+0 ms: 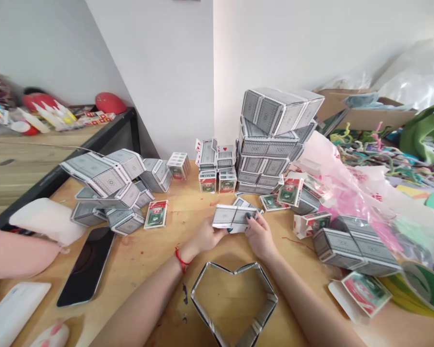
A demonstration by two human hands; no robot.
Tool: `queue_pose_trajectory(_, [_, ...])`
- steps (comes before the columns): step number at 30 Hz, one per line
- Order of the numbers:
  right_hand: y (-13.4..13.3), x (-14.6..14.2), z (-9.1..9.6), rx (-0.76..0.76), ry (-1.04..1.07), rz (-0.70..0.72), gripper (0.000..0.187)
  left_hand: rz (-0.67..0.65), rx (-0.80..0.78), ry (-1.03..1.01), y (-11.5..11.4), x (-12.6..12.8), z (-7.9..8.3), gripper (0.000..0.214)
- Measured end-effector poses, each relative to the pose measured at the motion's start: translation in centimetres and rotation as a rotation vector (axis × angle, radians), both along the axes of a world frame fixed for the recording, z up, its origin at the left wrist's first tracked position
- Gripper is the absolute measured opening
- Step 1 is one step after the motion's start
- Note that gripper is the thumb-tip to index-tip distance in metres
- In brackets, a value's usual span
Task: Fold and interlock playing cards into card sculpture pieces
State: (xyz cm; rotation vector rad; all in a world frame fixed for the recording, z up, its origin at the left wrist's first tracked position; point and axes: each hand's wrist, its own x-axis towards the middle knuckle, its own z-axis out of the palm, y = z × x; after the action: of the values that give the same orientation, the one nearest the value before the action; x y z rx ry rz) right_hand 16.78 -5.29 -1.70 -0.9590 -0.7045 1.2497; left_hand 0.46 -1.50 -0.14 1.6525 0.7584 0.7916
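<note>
My left hand (205, 237) and my right hand (259, 235) both grip a strip of folded grey-backed playing cards (230, 217) held just above the wooden table (148, 255). The fingers of each hand are closed on one end of the strip. A red string circles my left wrist. Directly in front of me, between my forearms, lies a heart-shaped frame made of cards (235, 301). Loose cards (249, 203) lie just behind the strip.
A tall stack of card blocks (271, 140) stands behind, small card boxes (217, 176) beside it, a pile of folded card pieces (108, 185) at left. A dark tablet (87, 267) lies front left. Pink plastic bag (343, 188), tape roll (425, 289) and craft clutter fill the right.
</note>
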Motion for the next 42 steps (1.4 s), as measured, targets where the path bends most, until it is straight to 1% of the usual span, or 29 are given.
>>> queue_pose_trajectory(2, [0.2, 0.5, -0.1, -0.046, 0.064, -0.037, 0.023, -0.004, -0.058, -0.063, 0.1, -0.1, -0.2, 0.024])
queue_pose_trajectory(4, [0.4, 0.8, -0.3, -0.083, 0.027, -0.043, 0.023, 0.041, -0.114, -0.118, 0.3, -0.2, -0.4, 0.025])
queue_pose_trajectory(6, [0.4, 0.9, -0.4, -0.092, -0.087, -0.031, 0.024, 0.105, -0.157, -0.136, 0.7, -0.3, -0.4, 0.025])
queue_pose_trajectory(8, [0.4, 0.7, -0.4, -0.064, -0.237, -0.018, 0.024, 0.137, -0.207, -0.149, 1.0, -0.4, -0.3, 0.024])
queue_pose_trajectory(10, [0.4, 0.4, -0.2, -0.020, -0.353, -0.008, 0.021, 0.145, -0.257, -0.176, 1.1, -0.5, 0.0, 0.023])
queue_pose_trajectory(13, [0.4, 0.2, 0.0, 0.003, -0.413, -0.001, 0.019, 0.128, -0.288, -0.176, 1.0, -0.5, 0.6, 0.021])
queue_pose_trajectory(18, [0.5, 0.4, -0.1, -0.021, -0.427, -0.012, 0.025, 0.115, -0.278, -0.124, 0.8, -0.3, 1.2, 0.020])
queue_pose_trajectory(23, [0.5, 0.5, -0.2, -0.037, -0.418, 0.000, 0.025, 0.105, -0.276, -0.152, 1.1, -0.4, 0.9, 0.016])
queue_pose_trajectory(28, [0.5, 0.3, 0.1, -0.046, -0.434, 0.016, 0.028, 0.083, -0.238, -0.191, 1.2, -0.7, 0.5, 0.002])
queue_pose_trajectory(34, [0.5, 0.3, 0.2, -0.052, -0.496, 0.051, 0.029, 0.068, -0.254, -0.245, 1.0, -0.8, 0.5, 0.007])
queue_pose_trajectory(42, [0.4, 0.5, 0.3, -0.046, -0.529, 0.055, 0.025, 0.043, -0.152, -0.221, 0.9, -1.0, 0.0, 0.012])
